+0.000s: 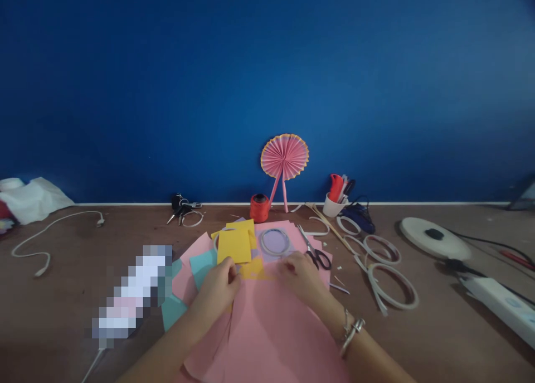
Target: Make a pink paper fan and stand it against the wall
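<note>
We look down on a brown wooden bench (443,349) against a blue wall, with two bare hands over a pile of coloured paper. At the centre is a large, flat, pale pink sheet of paper (278,327), its long axis running from our near edge of the bench away toward the wall. It lies below and between the hands, spreading from the fingers back toward us.

The left hand (218,287) is over its left side, thumb and fingertips brought close together in a narrow pinch; we cannot tell what, if anything, is between them. Just beyond those fingers, toward the wall, lies a bright yellow square of paper (234,247).

The right hand (304,278), with a silver metal bracelet (353,336) on its wrist, is over the sheet's right side, fingers curled inward; we cannot tell whether they grip anything. It is the nearer hand to a pair of black-handled metal scissors (311,249), which lie on a slant just beyond it, handles toward us, blades pointing away and leftward. Left of the scissors is a thin greyish-white ring (262,242). By the wall stands a pink pleated-paper fan (285,157) with yellow edging.
</note>
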{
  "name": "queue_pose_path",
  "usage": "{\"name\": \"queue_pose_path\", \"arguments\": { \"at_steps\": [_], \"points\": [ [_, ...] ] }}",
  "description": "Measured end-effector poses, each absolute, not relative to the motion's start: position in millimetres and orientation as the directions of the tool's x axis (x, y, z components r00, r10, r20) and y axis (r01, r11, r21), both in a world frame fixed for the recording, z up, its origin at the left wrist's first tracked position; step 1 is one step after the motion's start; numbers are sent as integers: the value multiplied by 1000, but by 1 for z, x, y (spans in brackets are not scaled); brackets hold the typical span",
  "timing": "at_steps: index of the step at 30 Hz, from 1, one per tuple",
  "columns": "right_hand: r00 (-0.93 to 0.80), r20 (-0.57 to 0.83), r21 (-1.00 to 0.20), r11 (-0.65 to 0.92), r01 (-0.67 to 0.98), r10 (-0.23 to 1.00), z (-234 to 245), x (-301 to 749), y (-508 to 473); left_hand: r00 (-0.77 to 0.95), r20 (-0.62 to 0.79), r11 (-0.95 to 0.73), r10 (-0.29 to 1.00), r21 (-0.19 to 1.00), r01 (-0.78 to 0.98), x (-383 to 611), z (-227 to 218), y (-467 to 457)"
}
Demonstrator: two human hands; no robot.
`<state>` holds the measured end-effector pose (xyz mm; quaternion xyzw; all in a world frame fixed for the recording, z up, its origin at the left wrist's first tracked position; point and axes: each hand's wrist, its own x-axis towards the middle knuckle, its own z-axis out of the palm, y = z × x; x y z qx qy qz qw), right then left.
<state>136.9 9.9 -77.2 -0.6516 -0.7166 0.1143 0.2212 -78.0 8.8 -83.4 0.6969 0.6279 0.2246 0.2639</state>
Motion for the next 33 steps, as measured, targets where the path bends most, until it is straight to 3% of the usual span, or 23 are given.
{"name": "queue_pose_path", "arguments": {
  "at_steps": [8,16,24,30,33],
  "points": [
    [-118,116,-562,163,811,986,-75,131,3,58,48,-75,997,746,661,-80,-84,9],
    [-160,31,-733,131,667,987,-83,132,5,22,76,-79,997,934,349,-82,-87,10],
    [-219,-73,-832,62,551,973,-79,136,7,27,72,-77,997,969,234,-82,-79,7],
    [-223,-44,-852,79,517,974,-81,138,8,132,-34,18,991,993,119,-82,-79,8],
    [-226,-40,-866,79,494,973,-80,137,7,190,-60,29,980,986,162,-80,-80,10]
  ]
}}
